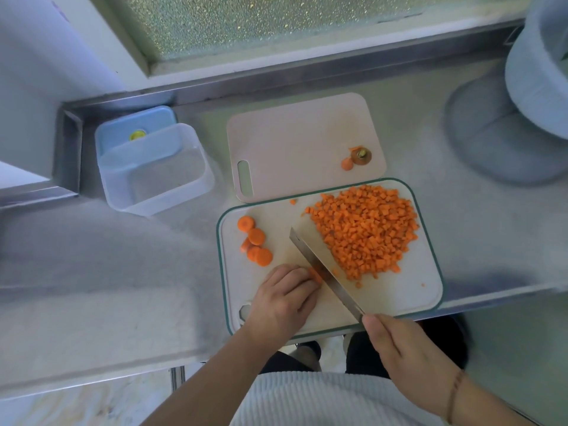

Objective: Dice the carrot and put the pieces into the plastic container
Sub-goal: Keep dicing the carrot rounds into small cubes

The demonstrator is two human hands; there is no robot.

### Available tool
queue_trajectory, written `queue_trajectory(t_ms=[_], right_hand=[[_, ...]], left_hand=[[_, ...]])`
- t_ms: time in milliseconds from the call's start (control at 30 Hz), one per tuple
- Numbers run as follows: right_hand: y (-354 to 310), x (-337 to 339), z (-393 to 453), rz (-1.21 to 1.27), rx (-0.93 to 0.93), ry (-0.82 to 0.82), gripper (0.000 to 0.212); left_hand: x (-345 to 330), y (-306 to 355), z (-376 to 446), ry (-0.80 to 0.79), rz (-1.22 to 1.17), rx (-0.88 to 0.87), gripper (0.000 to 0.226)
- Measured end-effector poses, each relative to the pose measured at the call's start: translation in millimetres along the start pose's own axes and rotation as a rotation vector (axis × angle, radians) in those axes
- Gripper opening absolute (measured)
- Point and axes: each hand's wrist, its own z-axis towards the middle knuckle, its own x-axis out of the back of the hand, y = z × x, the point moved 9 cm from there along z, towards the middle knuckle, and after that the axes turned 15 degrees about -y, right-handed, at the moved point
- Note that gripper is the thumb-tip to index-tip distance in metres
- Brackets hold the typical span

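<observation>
Head view: left hand (pixel 284 298) fingers pin carrot strips (pixel 316 274) mid-board, right hand (pixel 399 348) clenching knife (pixel 325 269) at counter's edge.

Bright orange carrot dice (pixel 365 232) and orange slices (pixel 255 241) lie on a white cutting board (pixel 408 290) edged in dark green. The second board (pixel 292 139) is pale pink. The plastic container (pixel 156 176) is clear and frosty, its lid (pixel 132 127) light blue with what looks like a yellow-green knob. The knife (pixel 325 265) shines silver-grey, the counter (pixel 107 256) dull grey, the shirt (pixel 322 401) ribbed white.
</observation>
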Motion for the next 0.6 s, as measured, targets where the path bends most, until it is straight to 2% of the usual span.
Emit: queue_trajectory(t_ms=[167,300,600], right_hand=[[6.2,-5.2,-19.0,-0.092,-0.112,0.006,0.081],[13.7,-22.1,-9.3,-0.224,-0.198,-0.124,0.102],[-1.9,-13.4,3.5,-0.116,-0.047,-0.014,0.079]], left_hand=[[-0.3,1.2,-0.1,-0.004,0.008,0.009,0.006],[0.3,1.6,0.4,-0.011,0.004,0.005,0.005],[1.7,1.4,-1.8,-0.036,0.007,0.004,0.011]])
